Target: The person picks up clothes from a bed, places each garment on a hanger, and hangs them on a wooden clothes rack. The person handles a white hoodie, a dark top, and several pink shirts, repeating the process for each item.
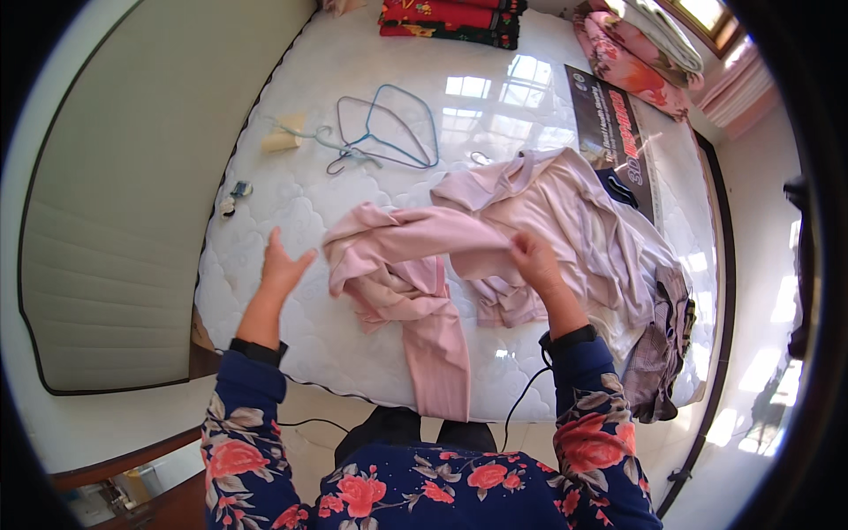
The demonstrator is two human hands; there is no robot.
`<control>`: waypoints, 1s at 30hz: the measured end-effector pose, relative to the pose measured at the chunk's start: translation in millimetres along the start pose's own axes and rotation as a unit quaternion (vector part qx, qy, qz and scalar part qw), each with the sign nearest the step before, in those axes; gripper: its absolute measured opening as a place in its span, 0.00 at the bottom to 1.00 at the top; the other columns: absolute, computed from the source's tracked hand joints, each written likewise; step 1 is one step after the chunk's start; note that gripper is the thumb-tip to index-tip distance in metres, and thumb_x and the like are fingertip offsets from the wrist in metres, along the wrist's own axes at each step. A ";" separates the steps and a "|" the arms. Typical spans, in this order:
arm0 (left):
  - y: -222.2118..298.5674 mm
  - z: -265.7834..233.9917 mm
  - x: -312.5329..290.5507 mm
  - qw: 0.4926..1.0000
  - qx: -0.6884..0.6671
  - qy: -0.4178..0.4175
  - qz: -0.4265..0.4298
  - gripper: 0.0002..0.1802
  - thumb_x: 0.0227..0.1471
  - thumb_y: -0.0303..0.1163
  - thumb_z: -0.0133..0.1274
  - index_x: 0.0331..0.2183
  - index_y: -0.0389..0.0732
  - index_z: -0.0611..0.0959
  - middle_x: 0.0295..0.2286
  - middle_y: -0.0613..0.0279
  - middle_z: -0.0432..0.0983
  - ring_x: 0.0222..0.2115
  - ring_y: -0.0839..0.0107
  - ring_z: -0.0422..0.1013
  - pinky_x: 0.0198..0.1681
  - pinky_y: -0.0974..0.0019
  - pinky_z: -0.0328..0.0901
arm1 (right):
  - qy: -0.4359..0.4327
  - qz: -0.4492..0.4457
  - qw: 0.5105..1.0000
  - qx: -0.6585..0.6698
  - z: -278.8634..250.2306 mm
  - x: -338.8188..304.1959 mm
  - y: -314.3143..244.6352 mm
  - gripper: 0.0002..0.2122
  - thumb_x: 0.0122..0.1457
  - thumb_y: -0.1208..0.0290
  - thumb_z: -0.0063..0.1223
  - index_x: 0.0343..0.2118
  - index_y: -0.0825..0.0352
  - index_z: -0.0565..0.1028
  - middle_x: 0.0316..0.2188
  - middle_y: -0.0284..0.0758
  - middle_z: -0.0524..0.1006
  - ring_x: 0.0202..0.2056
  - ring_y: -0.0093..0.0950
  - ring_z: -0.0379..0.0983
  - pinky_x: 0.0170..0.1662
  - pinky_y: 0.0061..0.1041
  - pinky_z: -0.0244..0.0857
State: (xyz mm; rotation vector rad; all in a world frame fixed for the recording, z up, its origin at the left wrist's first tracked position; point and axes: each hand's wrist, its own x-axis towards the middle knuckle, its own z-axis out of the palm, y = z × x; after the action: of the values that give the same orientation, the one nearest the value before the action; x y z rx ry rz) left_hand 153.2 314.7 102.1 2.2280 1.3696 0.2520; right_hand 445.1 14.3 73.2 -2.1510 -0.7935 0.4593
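A pink long-sleeved garment (402, 238) lies crumpled on the mattress in front of me, one part trailing down over the near edge. My right hand (536, 261) is closed on its right end and holds that stretch raised. Left of the garment, my left hand (284, 265) hovers with thumb and fingers apart, touching nothing. Beyond and to the right spreads a pale pink shirt (565, 208), partly behind my right hand. A dark checked garment (658, 353) rests near the right edge.
Wire hangers (389, 132) and a pale green hanger (322, 137) lie on the plastic-covered mattress (291, 353). Folded red blankets (450, 22) and pink floral bedding (632, 62) sit at the far side. The padded headboard (132, 194) rises at left. A black cable (521, 397) hangs near my right arm.
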 end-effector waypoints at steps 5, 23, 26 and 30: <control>-36.3 90.4 -26.0 0.987 0.065 -0.144 -0.020 0.54 0.27 0.48 0.61 0.53 0.46 0.50 0.51 0.46 0.48 0.51 0.52 0.49 0.50 0.51 0.51 | -0.181 0.045 0.913 -0.363 46.9 -1.6 -3.5 0.09 0.42 0.69 0.49 0.30 0.60 0.73 0.26 0.35 0.74 0.34 0.33 0.70 0.37 0.32 0.62; -80.9 251.6 16.0 0.990 0.056 0.112 0.068 0.35 0.40 0.49 0.46 0.50 0.48 0.58 0.54 0.48 0.44 0.55 0.52 0.42 0.51 0.43 0.40 | -0.042 -0.157 0.959 -0.232 221.8 167.2 22.0 0.24 0.44 0.69 0.53 0.46 0.65 0.62 0.48 0.45 0.60 0.48 0.41 0.57 0.50 0.31 0.53; -83.0 250.7 17.4 0.987 0.061 0.118 0.089 0.34 0.44 0.55 0.39 0.50 0.46 0.59 0.53 0.47 0.46 0.54 0.50 0.44 0.51 0.45 0.40 | -0.008 -0.144 0.953 -0.265 243.3 189.7 26.3 0.25 0.44 0.67 0.53 0.47 0.64 0.60 0.49 0.43 0.59 0.50 0.39 0.54 0.50 0.33 0.52; -80.6 248.8 21.5 0.985 0.053 0.128 0.101 0.34 0.45 0.57 0.35 0.50 0.45 0.60 0.52 0.45 0.48 0.53 0.49 0.45 0.51 0.45 0.41 | -0.007 -0.168 0.951 -0.259 258.8 219.0 32.5 0.26 0.45 0.64 0.51 0.49 0.64 0.59 0.51 0.40 0.57 0.52 0.37 0.52 0.49 0.35 0.49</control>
State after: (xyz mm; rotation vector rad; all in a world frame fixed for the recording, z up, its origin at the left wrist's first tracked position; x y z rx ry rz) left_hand 202.3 282.1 -153.7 2.4950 1.3085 0.5661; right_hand 477.2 286.9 -128.3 -2.4080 -1.3810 0.0872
